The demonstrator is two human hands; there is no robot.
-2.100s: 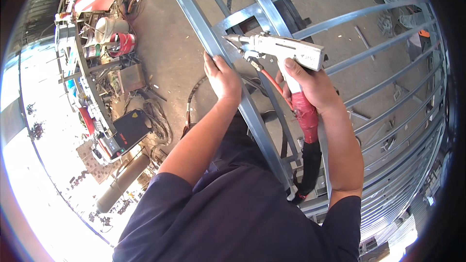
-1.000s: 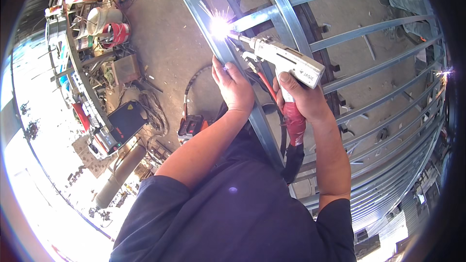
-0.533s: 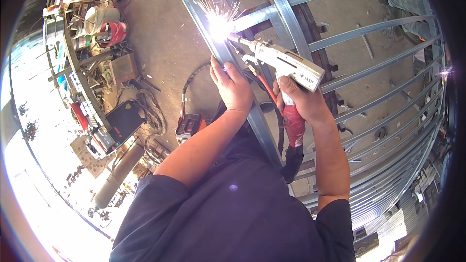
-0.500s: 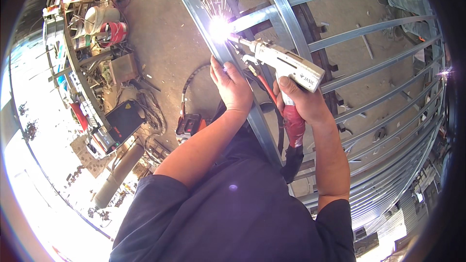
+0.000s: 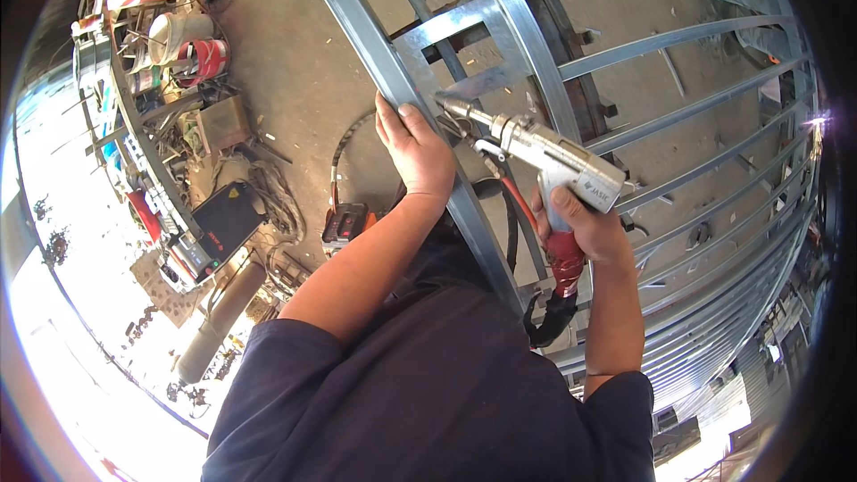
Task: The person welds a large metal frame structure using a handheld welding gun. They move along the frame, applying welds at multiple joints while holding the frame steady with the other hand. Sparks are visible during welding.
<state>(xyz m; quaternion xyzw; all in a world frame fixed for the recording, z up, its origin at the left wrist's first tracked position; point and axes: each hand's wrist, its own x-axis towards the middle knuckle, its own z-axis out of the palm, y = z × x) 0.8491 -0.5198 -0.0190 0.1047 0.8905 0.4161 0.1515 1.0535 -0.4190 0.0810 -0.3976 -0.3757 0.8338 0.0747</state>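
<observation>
right hand (image 5: 591, 225) holds torch (image 5: 555, 153); pale bucket (image 5: 175, 37), contents unclear

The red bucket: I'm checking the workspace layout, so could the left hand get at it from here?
Probably not: the left hand rests on the long steel bar, and a wide stretch of floor separates it from the red bucket.

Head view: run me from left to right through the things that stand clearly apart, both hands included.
Red bucket → black-and-orange device on the floor → left hand → torch nozzle → right hand → bright spark at the far right.
</observation>
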